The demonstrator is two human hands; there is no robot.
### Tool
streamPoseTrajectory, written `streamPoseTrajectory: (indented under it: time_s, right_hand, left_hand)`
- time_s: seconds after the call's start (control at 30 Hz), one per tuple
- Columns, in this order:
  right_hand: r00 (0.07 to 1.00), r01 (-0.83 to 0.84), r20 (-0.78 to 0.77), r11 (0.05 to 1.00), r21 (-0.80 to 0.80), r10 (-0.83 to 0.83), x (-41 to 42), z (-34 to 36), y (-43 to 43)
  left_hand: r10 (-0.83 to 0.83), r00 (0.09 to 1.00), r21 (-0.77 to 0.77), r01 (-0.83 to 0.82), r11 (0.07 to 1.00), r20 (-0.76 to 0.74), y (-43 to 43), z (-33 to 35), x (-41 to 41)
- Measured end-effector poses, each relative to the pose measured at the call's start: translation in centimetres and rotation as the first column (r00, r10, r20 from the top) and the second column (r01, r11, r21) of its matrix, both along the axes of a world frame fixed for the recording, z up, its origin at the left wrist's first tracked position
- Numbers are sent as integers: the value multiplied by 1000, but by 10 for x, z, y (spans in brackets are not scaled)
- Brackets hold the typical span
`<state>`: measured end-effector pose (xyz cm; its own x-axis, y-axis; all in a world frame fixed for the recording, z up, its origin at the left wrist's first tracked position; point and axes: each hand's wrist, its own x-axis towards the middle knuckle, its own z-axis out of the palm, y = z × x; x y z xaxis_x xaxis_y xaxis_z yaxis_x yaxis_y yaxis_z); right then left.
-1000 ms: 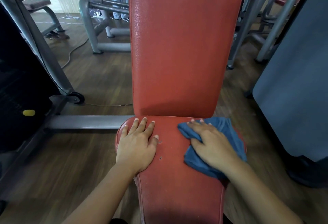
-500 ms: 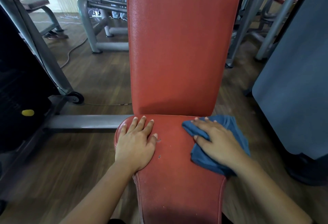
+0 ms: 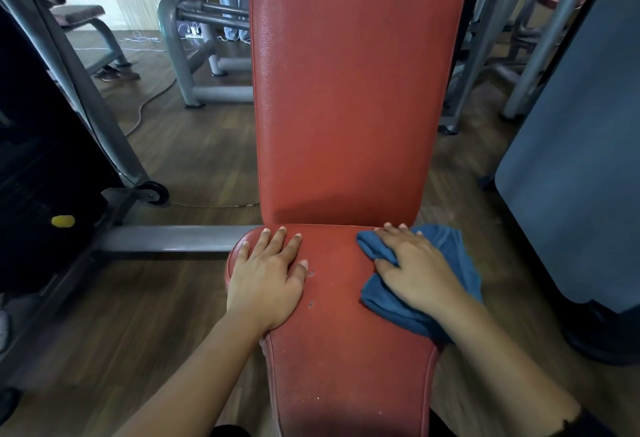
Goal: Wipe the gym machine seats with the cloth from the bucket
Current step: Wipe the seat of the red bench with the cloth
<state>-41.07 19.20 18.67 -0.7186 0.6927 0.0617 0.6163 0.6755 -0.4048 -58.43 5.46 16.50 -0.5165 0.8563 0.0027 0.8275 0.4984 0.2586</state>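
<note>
Our right hand [image 3: 417,272] presses the blue cloth [image 3: 446,263] flat against the far right corner of the red seat [image 3: 332,339], fingers spread over it. Our left hand [image 3: 268,279] lies open, palm down, on the seat's left corner. We judge the wiping underway: small marks remain mid-seat, and the backrest [image 3: 346,90] looks untouched. No bucket shows.
</note>
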Motion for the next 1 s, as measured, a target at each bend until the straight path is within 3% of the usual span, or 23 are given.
streamPoseTrajectory:
  time_s: [0.17,0.4,0.63,1.0]
  right_hand:
    - [986,-112,-126,993,-41,106,32,-3,-20]
    - [999,30,-40,999,-35,-32,11,1,10]
    - [981,-158,-124,984,-79,148,12,0,-33]
    - [1000,-10,-17,994,-107,8,-14,3,-13]
  left_hand:
    - [5,1000,7,-5,1000,2,0,2,0]
    - [11,1000,4,-11,1000,0,1,0,0]
    - [7,1000,6,-7,1000,4,1,1,-1]
    - [10,1000,57,-12,998,28,0,0,0]
